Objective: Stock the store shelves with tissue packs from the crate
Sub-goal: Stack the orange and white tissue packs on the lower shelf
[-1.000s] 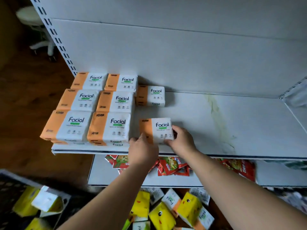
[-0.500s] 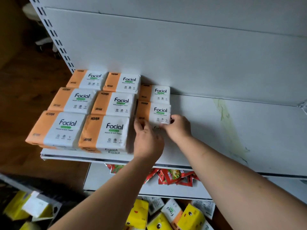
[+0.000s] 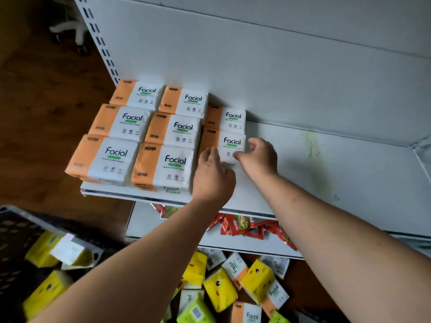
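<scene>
Now the tissue pack (image 3: 229, 143) I am placing lies flat on the shelf (image 3: 326, 178), label up, in the third column from the shelf's left end, straight ahead of me at twelve o'clock. My left grip (image 3: 211, 176) is released: its fingers lie nearly straight against the pack's corner at seven o'clock, pressing rather than holding. My right grip (image 3: 260, 159) grasps the pack at its four o'clock corner, thumb on the top face and fingers curled round the right edge. At the pack's twelve o'clock is the rear pack (image 3: 231, 117), set against the back panel (image 3: 303, 78), and the two look to be touching. At its nine o'clock stand the taller stacks (image 3: 172, 159), just beside it. To do this step well, I judge, I should nudge the pack toward twelve until its far edge is flush with the rear pack. Then I should nudge it toward nine so no gap is left beside the stacks, with its orange band in line with the others. The wrap looks soft, so a light push with flat fingers should square it without crumpling a corner. Once it sits true I can let go with both and turn to the crate (image 3: 21, 229) at eight o'clock; loose yellow packs (image 3: 219, 290) lie on the floor (image 3: 46, 113) at six.
</scene>
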